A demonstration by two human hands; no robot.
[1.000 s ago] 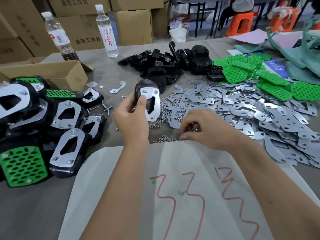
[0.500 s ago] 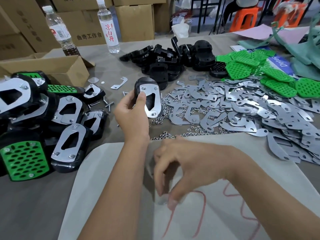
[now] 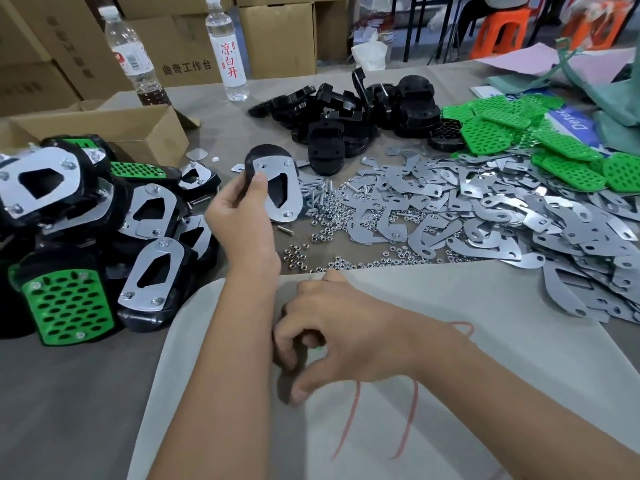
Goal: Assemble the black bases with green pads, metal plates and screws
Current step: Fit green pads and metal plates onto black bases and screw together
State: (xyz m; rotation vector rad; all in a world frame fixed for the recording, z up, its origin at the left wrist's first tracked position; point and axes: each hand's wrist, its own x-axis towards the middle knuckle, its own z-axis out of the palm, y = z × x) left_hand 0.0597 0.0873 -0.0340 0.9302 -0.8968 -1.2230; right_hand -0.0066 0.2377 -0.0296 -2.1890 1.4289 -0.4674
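The left hand (image 3: 239, 209) still holds its grip on the black base (image 3: 268, 168) with its metal plate (image 3: 277, 188), raised above the tabletop (image 3: 69, 393). The right hand (image 3: 349, 337) has drawn back from the nuts (image 3: 298, 254) onto the white sheet (image 3: 485, 375), fingers curled, perhaps pinching something small.

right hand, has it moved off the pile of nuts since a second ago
Yes. The right hand has pulled back from the loose nuts toward the person and now sits over the white cloth, fingers curled.
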